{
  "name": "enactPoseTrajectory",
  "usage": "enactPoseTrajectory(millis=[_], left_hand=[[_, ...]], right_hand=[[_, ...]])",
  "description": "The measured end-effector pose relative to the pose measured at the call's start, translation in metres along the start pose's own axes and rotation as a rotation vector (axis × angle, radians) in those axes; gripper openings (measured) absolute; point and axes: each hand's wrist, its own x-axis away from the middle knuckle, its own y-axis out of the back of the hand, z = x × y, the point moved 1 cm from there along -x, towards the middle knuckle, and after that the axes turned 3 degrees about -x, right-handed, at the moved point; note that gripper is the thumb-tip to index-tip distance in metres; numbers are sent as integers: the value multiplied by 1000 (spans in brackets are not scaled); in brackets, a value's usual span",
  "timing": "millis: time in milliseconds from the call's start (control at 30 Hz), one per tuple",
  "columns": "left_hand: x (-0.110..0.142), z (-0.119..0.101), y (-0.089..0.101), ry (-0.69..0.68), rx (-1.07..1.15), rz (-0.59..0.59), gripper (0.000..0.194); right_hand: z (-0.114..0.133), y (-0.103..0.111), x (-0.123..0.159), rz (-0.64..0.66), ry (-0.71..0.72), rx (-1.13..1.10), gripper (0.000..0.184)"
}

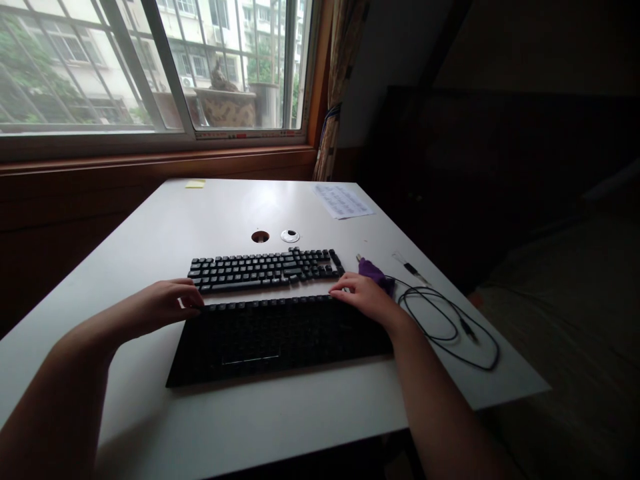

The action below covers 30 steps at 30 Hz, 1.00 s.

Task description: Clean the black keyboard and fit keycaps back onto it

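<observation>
A black keyboard base point(280, 340) lies flat on the white table in front of me, with a row of black keycaps point(260, 303) along its far edge. Behind it, many loose black keycaps point(250, 270) are laid out in keyboard order. My left hand point(177, 298) is at the base's far left corner, thumb and fingertips pinched by the end of the row. My right hand point(363, 293) pinches at the far edge toward the right, fingertips low beside the row. Anything between either hand's fingertips is too small to make out.
A purple cloth point(373, 273), a small wire tool point(413, 269) and a coiled black cable point(450, 313) lie on the right. Printed paper point(343, 201) and a yellow note point(195, 183) rest farther back. The tabletop has a cable hole point(261, 237) with its round cover point(290, 236) beside it.
</observation>
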Motion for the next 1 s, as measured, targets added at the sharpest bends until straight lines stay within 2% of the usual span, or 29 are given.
enactPoseTrajectory(millis=[200, 433, 733, 1000], left_hand=[[8, 10, 3, 108, 27, 40, 23], [15, 13, 6, 118, -21, 1, 31], [14, -1, 13, 235, 10, 131, 32], [12, 8, 9, 225, 17, 110, 43]], right_hand=[[0, 0, 0, 1, -9, 8, 23], [0, -1, 1, 10, -16, 7, 20], [-3, -1, 0, 15, -6, 15, 21], [-1, -1, 0, 21, -13, 4, 20]])
